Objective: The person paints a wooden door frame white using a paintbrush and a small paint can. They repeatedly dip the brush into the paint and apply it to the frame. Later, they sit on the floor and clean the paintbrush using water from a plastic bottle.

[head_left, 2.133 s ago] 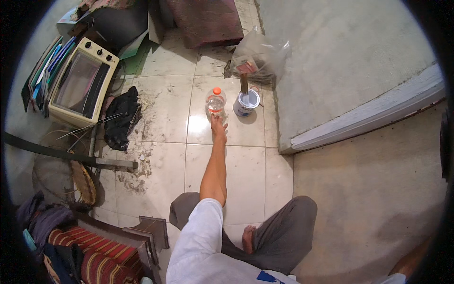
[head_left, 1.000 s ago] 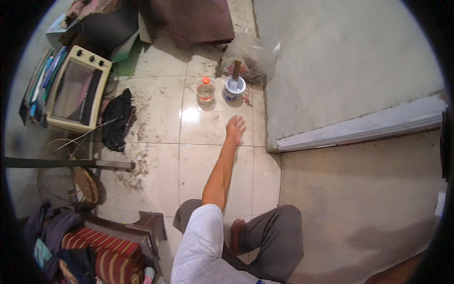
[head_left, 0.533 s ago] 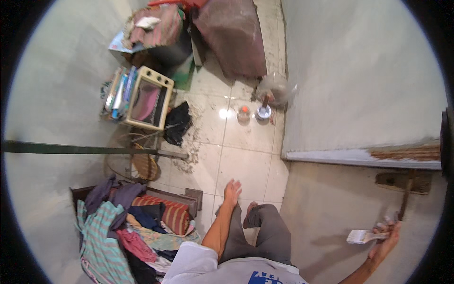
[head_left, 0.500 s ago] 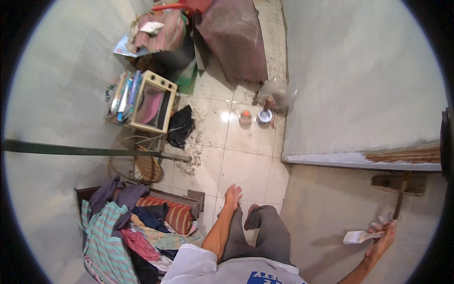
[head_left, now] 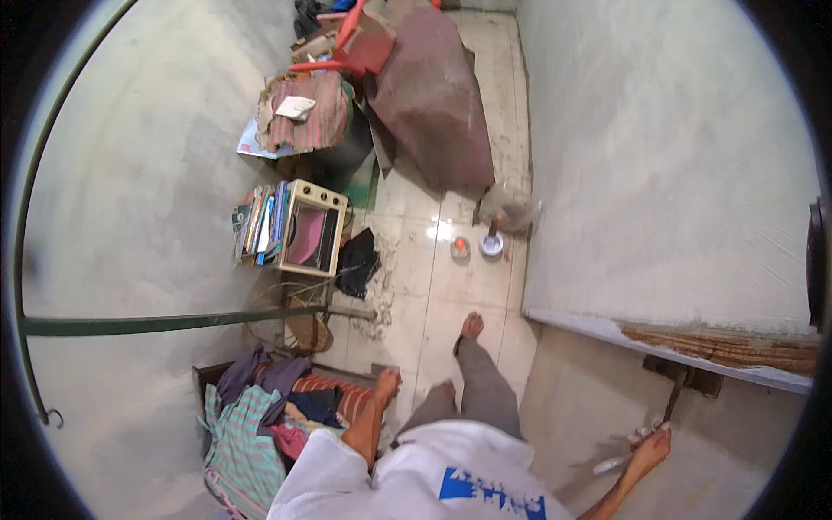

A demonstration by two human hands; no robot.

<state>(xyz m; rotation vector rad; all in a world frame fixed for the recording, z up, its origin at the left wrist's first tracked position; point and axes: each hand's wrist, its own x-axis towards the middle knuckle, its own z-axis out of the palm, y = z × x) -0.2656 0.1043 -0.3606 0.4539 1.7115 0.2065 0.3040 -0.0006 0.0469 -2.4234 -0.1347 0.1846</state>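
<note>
My right hand [head_left: 654,448], low on the right beside the wall, is closed around a paintbrush [head_left: 614,464] with pale bristles that point left. A dark rod-like piece [head_left: 674,399] runs down from a brown patch [head_left: 706,381] under the shelf edge and ends at my fingers; I cannot tell whether they touch it. My left hand [head_left: 387,381] hangs near the pile of clothes, loosely curled, with nothing visible in it. On the tiles ahead stand a white paint cup [head_left: 491,245] with a brown handle sticking out and a small jar [head_left: 459,250] with an orange top.
A toaster oven [head_left: 314,227] and a row of books [head_left: 263,224] stand at the left wall, with a black cloth [head_left: 357,263] on the floor. A green bar [head_left: 173,324] crosses from the left. Further off are a maroon sheet-covered heap [head_left: 438,100] and a red chair [head_left: 364,48].
My view has shifted and one foot has stepped forward. My right hand has moved nearer my body with the paintbrush. My left hand has swung back toward the clothes.
</note>
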